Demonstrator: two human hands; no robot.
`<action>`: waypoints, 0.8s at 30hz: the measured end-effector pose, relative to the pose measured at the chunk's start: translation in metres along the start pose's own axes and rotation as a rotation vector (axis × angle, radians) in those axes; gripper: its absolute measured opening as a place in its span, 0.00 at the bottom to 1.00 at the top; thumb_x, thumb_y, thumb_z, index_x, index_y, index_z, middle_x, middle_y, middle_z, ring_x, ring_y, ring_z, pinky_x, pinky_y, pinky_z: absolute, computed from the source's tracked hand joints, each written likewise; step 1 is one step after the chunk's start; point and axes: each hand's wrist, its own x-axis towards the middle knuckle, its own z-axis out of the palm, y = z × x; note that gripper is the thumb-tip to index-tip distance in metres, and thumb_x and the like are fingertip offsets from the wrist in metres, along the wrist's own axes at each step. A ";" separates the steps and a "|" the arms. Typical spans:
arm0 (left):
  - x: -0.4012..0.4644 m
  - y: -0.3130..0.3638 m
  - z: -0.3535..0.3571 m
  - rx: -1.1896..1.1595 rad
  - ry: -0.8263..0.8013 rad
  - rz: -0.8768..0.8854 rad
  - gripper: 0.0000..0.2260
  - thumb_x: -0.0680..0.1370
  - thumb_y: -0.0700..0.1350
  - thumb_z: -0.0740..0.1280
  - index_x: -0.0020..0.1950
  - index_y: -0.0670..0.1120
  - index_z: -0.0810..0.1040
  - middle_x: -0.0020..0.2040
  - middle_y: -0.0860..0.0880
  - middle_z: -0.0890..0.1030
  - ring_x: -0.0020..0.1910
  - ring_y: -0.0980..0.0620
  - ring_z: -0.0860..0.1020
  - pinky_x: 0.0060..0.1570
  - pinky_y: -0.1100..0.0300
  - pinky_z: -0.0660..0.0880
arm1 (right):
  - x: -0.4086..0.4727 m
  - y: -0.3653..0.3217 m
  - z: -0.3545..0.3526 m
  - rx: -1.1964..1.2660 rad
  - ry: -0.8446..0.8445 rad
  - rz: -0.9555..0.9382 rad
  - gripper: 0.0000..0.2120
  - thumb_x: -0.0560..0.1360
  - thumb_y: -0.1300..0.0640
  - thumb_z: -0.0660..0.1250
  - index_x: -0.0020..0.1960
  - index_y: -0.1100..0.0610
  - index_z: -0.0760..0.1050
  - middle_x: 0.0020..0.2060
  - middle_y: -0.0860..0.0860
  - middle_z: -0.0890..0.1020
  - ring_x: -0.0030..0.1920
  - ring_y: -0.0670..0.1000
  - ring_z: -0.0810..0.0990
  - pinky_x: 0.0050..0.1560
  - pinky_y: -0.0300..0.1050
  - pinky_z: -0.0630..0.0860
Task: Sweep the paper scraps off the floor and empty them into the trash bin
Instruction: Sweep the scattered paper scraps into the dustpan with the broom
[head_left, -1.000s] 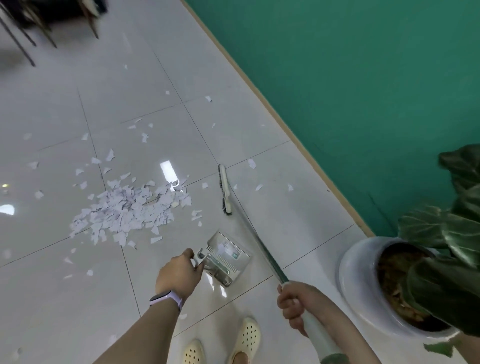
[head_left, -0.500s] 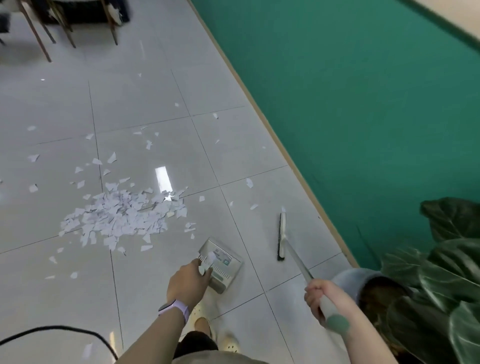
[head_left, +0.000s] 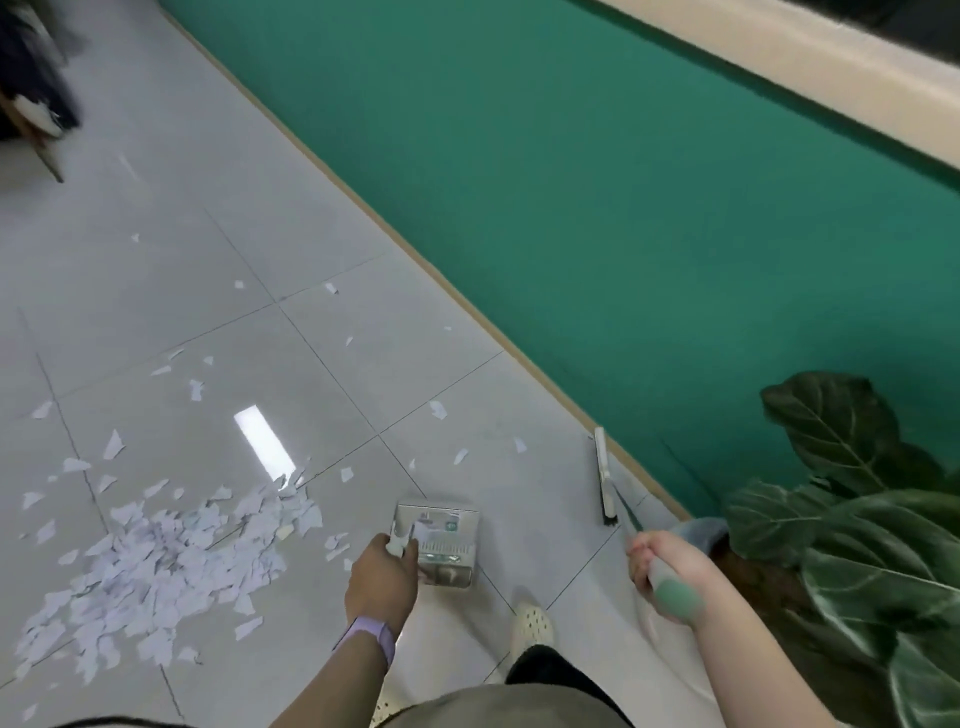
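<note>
Pale glossy floor tiles meet a green wall running diagonally across the upper right of the frame. Paper scraps lie heaped at lower left, with stray pieces scattered toward the centre. Just right of the heap, the dustpan rests on the tiles, its handle gripped by the left hand, fingers curled round it; a lilac wristband circles that wrist. At right, the right hand grips the broom by its handle, the head lying near the skirting. Large dark plant leaves fill the lower right corner.
</note>
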 end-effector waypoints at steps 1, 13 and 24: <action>0.005 0.006 0.004 -0.008 0.005 -0.016 0.24 0.81 0.56 0.66 0.72 0.42 0.74 0.56 0.42 0.84 0.59 0.39 0.79 0.54 0.52 0.75 | 0.008 -0.011 -0.002 -0.041 0.014 0.004 0.12 0.70 0.69 0.58 0.31 0.56 0.67 0.18 0.48 0.66 0.14 0.46 0.66 0.15 0.34 0.66; 0.008 0.060 0.033 -0.010 0.137 -0.179 0.15 0.80 0.60 0.65 0.54 0.49 0.79 0.34 0.54 0.81 0.38 0.51 0.79 0.34 0.59 0.70 | 0.106 -0.120 0.074 -0.931 -0.003 -0.012 0.03 0.72 0.66 0.62 0.42 0.62 0.75 0.30 0.57 0.76 0.33 0.54 0.76 0.31 0.41 0.73; -0.018 0.089 0.058 -0.232 0.323 -0.410 0.08 0.78 0.59 0.68 0.49 0.56 0.77 0.27 0.49 0.79 0.31 0.52 0.79 0.30 0.59 0.70 | 0.117 -0.110 0.188 -1.320 -0.334 0.182 0.05 0.69 0.68 0.58 0.39 0.61 0.71 0.23 0.53 0.72 0.22 0.50 0.71 0.25 0.39 0.69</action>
